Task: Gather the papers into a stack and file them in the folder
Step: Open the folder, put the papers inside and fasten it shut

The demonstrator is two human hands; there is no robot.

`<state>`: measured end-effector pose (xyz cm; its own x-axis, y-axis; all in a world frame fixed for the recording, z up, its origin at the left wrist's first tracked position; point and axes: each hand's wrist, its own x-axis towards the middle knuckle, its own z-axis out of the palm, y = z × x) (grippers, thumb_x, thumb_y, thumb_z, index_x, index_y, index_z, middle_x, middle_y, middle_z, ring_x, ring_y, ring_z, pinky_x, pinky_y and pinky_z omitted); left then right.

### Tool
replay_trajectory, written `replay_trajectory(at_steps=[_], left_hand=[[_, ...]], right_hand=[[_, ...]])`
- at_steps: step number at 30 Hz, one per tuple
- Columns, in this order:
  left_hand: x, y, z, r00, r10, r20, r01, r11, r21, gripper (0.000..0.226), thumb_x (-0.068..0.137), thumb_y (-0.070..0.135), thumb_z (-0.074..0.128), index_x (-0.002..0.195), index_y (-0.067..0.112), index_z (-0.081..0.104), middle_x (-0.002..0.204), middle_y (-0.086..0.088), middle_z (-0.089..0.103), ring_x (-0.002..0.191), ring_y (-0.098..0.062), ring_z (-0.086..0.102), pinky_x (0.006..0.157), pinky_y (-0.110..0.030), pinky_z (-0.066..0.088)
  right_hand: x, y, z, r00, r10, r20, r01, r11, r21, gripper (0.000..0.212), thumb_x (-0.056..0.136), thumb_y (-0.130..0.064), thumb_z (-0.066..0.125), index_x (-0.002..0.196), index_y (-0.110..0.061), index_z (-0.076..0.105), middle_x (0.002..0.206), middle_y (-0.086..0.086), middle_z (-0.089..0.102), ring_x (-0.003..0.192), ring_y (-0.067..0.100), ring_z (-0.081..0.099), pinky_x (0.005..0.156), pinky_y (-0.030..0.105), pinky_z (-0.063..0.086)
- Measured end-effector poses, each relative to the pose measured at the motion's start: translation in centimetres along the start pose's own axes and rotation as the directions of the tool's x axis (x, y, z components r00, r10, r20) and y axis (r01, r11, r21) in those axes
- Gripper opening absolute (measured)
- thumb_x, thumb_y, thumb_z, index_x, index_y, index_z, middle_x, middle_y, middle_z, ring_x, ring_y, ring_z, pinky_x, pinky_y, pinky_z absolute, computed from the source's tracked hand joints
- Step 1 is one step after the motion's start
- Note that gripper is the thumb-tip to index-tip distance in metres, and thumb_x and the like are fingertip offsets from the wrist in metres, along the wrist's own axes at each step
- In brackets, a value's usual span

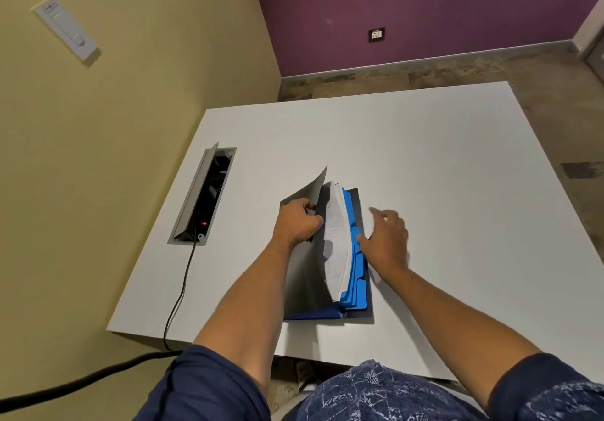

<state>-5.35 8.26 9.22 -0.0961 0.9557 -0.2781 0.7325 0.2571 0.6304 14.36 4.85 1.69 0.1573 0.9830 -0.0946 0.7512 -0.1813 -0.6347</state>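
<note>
**Folder open on the desk, both hands at it**

From my head view I see the folder [327,257] lying near the front middle of the white desk [457,159], its spine end toward me. My left hand [295,221] holds the grey front cover [302,276] lifted up and tilted to the left, fingers curled round the cover's edge near its far end; the fingertips are hidden behind the cover.

The papers [336,244] sit inside the folder, just right of my left hand, a white sheaf bowed upward with faint writing on the top sheet. They rest against the blue dividers [356,273], whose stepped tabs show along the right edge. Under these lies the dark back cover, flat on the desk.

My right hand [387,240] is on the folder's right side, fingers loosely spread and gripping nothing. Its thumb reaches to the divider edge; I cannot tell whether it truly touches. The palm hovers over or rests on the desk beside the back cover.

To the left, well apart from the folder, a cable box [204,196] set in the desk stands open with a small red light, and a black cable [178,296] runs from it off the front edge.
</note>
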Motion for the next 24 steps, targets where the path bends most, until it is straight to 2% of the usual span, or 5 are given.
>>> replay_trajectory(at_steps=[5, 8, 11, 19, 24], left_hand=[[-0.1, 0.4, 2.3, 1.000, -0.026, 0.016, 0.025, 0.999, 0.029, 0.023, 0.079, 0.024, 0.071, 0.099, 0.021, 0.061, 0.078, 0.004, 0.065, 0.068, -0.013, 0.067, 0.056, -0.026, 0.059], [-0.6, 0.6, 3.9, 0.999, -0.016, 0.047, 0.013, 0.997, 0.072, 0.026, 0.080, 0.026, 0.070, 0.103, 0.020, 0.061, 0.083, 0.003, 0.066, 0.076, -0.016, 0.069, 0.068, -0.033, 0.064], [-1.2, 0.9, 5.4, 0.999, 0.013, 0.051, -0.020, 0.991, 0.136, 0.026, 0.081, 0.027, 0.069, 0.103, 0.018, 0.060, 0.083, 0.002, 0.066, 0.079, -0.018, 0.068, 0.074, -0.033, 0.062], [-1.4, 0.3, 7.6, 0.961, 0.021, 0.276, -0.103, 0.952, 0.288, 0.062, 0.090, 0.048, 0.064, 0.140, 0.014, 0.051, 0.137, -0.010, 0.054, 0.121, -0.028, 0.058, 0.099, -0.040, 0.051], [-2.4, -3.3, 6.9, 0.990, -0.101, 0.103, 0.051, 0.914, 0.403, 0.079, 0.080, 0.057, 0.072, 0.145, 0.023, 0.045, 0.144, -0.012, 0.042, 0.129, -0.034, 0.048, 0.104, -0.048, 0.047]], right_hand=[[-1.4, 3.1, 0.2, 0.879, 0.323, 0.350, -0.445, 0.817, 0.366, 0.056, 0.094, -0.031, 0.075, 0.141, -0.011, 0.053, 0.110, 0.010, 0.071, 0.086, 0.023, 0.072, 0.065, 0.031, 0.055], [-1.4, 4.3, 0.6, 0.844, 0.337, 0.418, -0.505, 0.761, 0.406, 0.022, 0.102, -0.019, 0.062, 0.117, -0.004, 0.068, 0.097, 0.013, 0.077, 0.074, 0.021, 0.072, 0.075, 0.045, 0.062], [-1.3, 5.0, 0.6, 0.836, 0.353, 0.420, -0.531, 0.714, 0.456, 0.021, 0.103, -0.011, 0.057, 0.116, 0.000, 0.069, 0.086, 0.012, 0.077, 0.070, 0.021, 0.071, 0.067, 0.036, 0.059], [-1.1, 5.6, 0.9, 0.800, 0.392, 0.454, -0.599, 0.559, 0.573, 0.027, 0.105, -0.005, 0.054, 0.128, 0.005, 0.063, 0.101, 0.023, 0.077, 0.100, 0.037, 0.076, 0.097, 0.049, 0.059], [-1.3, 6.4, 0.1, 0.778, 0.417, 0.469, -0.628, 0.523, 0.577, 0.032, 0.107, -0.004, 0.050, 0.137, 0.006, 0.055, 0.114, 0.026, 0.074, 0.105, 0.037, 0.074, 0.089, 0.040, 0.061]])
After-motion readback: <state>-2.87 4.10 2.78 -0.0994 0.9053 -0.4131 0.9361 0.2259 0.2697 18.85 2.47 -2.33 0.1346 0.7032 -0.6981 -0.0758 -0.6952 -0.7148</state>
